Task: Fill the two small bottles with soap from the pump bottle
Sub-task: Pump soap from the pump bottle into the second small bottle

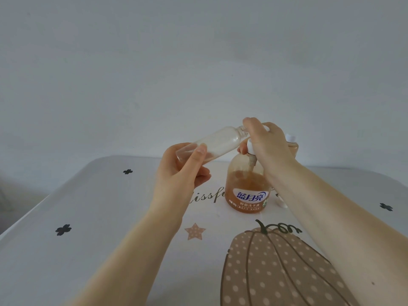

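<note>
An orange pump bottle (247, 191) with a blue and white label stands on the table, about half full of soap. My right hand (267, 142) rests on top of its white pump head (250, 149), covering most of it. My left hand (183, 166) holds a small clear bottle (212, 144) tilted almost flat, its open neck at the pump's spout under my right fingers. A second small bottle (292, 144), amber with a white cap, stands behind my right wrist, mostly hidden.
The table (88, 217) has a pale cloth printed with a dotted pumpkin, a star and black clovers. A small white cap (281, 202) lies right of the pump bottle, by my right forearm. A plain wall rises behind.
</note>
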